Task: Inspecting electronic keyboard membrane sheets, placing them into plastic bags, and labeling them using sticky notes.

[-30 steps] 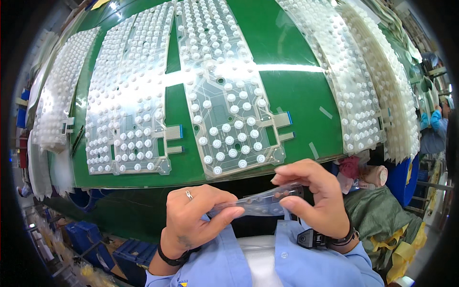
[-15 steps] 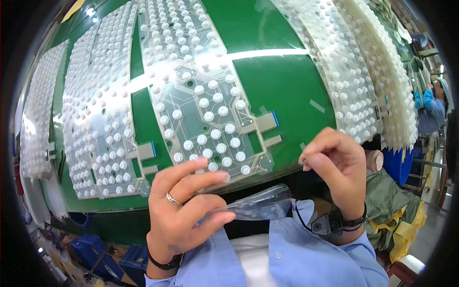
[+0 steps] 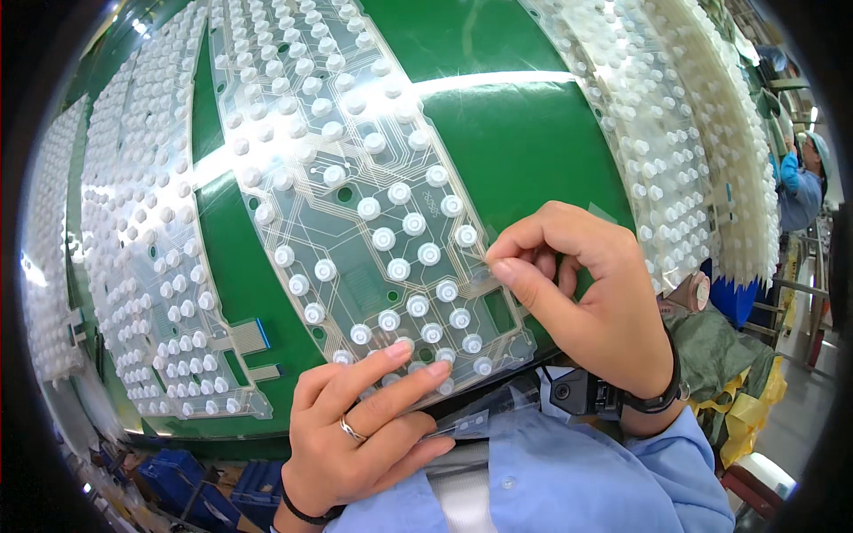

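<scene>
A clear membrane circuit sheet (image 3: 360, 293) with rows of white rubber domes lies before me. My left hand (image 3: 364, 426) wears a ring; two of its stretched fingers rest on the sheet's near edge. Between its thumb and a lower finger runs a curled clear plastic film (image 3: 475, 416), which hangs over the table's near edge. My right hand (image 3: 577, 284) is closed in a pinch at the sheet's right edge, beside a cut-out. What its fingertips hold is hidden or too small to name. This hand covers the sheet's flat connector tail.
Similar domed sheets (image 3: 147, 266) lie to the left on the green table (image 3: 498, 133). A thick stack of domed sheets (image 3: 711, 151) stands at the right. Blue crates (image 3: 182, 484) are below the table. A co-worker (image 3: 804, 182) is at the far right.
My right hand has moved left, from over the bare green table to the sheet's right edge. My left hand is slightly lower and further right, its fingers still on the sheet. The view has shifted.
</scene>
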Motion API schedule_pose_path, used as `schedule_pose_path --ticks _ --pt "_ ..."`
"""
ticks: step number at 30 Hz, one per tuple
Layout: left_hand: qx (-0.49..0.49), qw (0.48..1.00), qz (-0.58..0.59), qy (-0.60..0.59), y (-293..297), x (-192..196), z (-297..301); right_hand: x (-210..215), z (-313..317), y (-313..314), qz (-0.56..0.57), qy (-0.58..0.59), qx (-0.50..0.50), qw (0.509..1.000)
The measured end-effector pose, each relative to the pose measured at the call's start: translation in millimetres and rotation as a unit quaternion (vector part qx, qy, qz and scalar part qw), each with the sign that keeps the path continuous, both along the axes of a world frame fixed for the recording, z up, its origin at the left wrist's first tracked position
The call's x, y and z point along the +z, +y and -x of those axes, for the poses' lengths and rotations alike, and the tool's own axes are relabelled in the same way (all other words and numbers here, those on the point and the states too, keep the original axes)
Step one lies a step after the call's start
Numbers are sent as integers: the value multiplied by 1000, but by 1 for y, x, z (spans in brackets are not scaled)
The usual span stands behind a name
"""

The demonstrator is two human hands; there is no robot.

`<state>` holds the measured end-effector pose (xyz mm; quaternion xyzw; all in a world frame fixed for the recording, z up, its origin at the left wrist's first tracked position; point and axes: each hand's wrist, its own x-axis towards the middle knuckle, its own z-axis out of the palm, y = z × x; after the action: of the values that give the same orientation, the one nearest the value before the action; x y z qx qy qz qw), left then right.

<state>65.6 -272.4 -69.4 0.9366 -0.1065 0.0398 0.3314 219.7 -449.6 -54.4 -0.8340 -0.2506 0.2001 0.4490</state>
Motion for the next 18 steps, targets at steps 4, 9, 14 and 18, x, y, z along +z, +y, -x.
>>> schedule_pose_path --ticks 4,9,14,18 --pt "-6 1000 -3 -9 0 -4 0 -3 1 2 6 -6 -6 1000" --pt "-10 1000 -10 -13 1 -5 1 -6 2 1 6 -16 -12 1000" --pt "-10 1000 -9 -14 1 -5 1 -6 3 1 6 -21 -13 1000" --pt "-9 1000 -6 -14 1 -5 1 -7 3 2 4 -35 -11 999"
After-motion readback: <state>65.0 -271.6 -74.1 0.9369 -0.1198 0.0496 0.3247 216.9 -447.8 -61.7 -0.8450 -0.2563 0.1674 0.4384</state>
